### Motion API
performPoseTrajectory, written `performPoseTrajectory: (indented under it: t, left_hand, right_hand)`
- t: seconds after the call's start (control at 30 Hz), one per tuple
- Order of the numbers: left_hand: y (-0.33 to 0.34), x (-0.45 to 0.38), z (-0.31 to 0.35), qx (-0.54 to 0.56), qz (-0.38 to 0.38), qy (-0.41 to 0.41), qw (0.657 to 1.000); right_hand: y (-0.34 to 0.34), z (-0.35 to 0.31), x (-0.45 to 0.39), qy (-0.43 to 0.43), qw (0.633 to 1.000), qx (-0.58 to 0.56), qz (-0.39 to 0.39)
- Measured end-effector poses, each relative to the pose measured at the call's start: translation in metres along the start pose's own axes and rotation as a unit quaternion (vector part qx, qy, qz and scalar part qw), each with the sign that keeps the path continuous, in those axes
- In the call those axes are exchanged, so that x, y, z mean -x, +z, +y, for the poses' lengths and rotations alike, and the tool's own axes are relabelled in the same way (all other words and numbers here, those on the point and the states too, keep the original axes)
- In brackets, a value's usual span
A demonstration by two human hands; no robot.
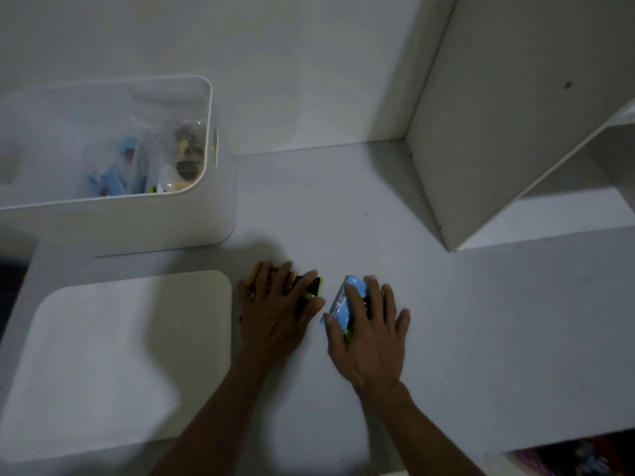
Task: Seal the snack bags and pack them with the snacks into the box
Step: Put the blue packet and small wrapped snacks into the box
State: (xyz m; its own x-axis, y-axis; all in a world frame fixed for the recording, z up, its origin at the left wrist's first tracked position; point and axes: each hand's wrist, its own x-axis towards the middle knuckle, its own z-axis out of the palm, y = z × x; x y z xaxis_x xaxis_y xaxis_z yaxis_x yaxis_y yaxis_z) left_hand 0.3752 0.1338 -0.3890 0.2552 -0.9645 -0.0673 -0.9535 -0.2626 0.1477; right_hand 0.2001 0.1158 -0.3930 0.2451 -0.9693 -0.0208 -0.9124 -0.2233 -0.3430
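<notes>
Head view: nearest are two bare forearms reaching up onto a white tabletop (446, 304). The right hand (369, 333) lies flat with fingers spread and nearly straight over a light-blue snack packet (340, 300), pressing on it rather than curling around it; a lime-green edge shows beneath the thumb side. The left hand (276, 309), just beside it, lies likewise with straight fingers over a dark snack packet (311, 292) with orange-gold and green parts; its top end pokes out past the fingertips. Any print on either wrapper is too blurred to read. Left of the left hand lies a white lid (120, 355) with rounded corners, flat on the table. Beyond that, farther from both hands, stands the white storage box (137, 228), open, holding blue packets and clear bags of brownish snacks. Far right of the right hand is a white shelf unit (508, 132) against a pale wall; the room is dim.
</notes>
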Motion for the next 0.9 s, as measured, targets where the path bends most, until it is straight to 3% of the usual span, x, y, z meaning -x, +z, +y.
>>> performPoseTrajectory:
  t: [0.23, 0.4, 0.57, 0.9]
  left_hand:
    - [0.010, -0.008, 0.003, -0.004, 0.116, -0.001, 0.993]
    - [0.019, -0.009, 0.005, 0.007, 0.196, 0.001, 0.981]
    - [0.023, -0.010, 0.006, 0.048, 0.226, 0.006, 0.973]
    - [0.032, -0.001, 0.015, 0.088, 0.275, -0.007, 0.957]
  right_hand:
    - [-0.003, 0.006, -0.044, -0.086, 0.995, 0.041, -0.014]
    - [0.002, 0.005, -0.051, -0.090, 0.992, 0.050, 0.070]
    - [0.010, 0.009, -0.050, -0.109, 0.988, 0.021, 0.109]
    - [0.010, 0.006, -0.038, -0.107, 0.989, 0.003, 0.103]
